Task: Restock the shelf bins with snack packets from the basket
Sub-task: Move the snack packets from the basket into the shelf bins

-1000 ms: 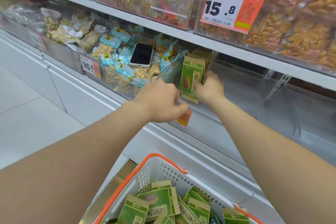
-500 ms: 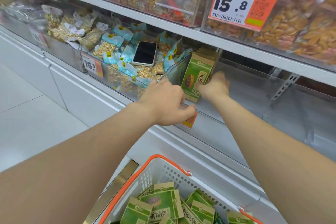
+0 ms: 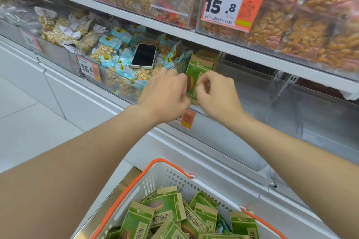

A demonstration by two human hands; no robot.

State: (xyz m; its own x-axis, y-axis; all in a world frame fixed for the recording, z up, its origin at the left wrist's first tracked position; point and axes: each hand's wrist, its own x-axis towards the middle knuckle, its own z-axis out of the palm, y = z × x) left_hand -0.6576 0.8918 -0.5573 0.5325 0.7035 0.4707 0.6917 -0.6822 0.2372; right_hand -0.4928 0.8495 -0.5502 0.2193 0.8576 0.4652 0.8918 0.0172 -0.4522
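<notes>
Several green and brown snack packets (image 3: pixel 198 68) stand upright in a row at the left end of a clear shelf bin (image 3: pixel 252 91). My left hand (image 3: pixel 167 95) has its fingers curled against the left edge of the front packet. My right hand (image 3: pixel 215 93) pinches that packet's front from the right, with thumb and forefinger bent. The two hands almost touch and hide the packet's lower half. Below me, a white basket with an orange rim (image 3: pixel 169 163) holds several more of the same green packets (image 3: pixel 167 205), lying loose.
A phone (image 3: pixel 143 56) lies face up on blue nut packets in the neighbouring bin on the left. An orange price tag (image 3: pixel 187 119) hangs under my hands. The shelf above carries bins of orange snacks and a 15.8 tag (image 3: pixel 231 6). The rest of the clear bin stretches to the right.
My left hand has lifted from the bin's front edge to the packet's left side. My right hand has drawn back from beside the packet to its front.
</notes>
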